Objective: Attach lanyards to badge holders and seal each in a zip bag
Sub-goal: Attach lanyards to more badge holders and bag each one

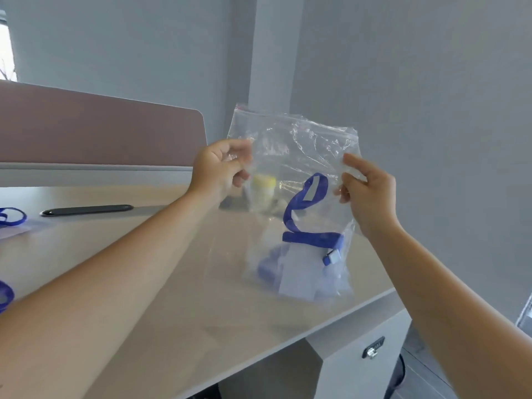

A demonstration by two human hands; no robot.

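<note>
A clear zip bag (293, 145) hangs upright in the air above the desk, its zip edge at the top. My left hand (220, 168) pinches its left side and my right hand (365, 191) pinches its right side, both a little below the zip. Inside, a blue lanyard (305, 226) loops down to a clear badge holder (299, 272) lying at the bottom of the bag. Seen through the plastic, a small yellow-capped bottle (263, 185) stands on the desk behind.
The beige desk (161, 283) runs to an edge at the right, with a white drawer unit (371, 349) below. A black pen-like bar (86, 210) lies at the back left. More blue lanyards (13, 216) lie at the far left. A mauve divider panel (100, 125) stands behind.
</note>
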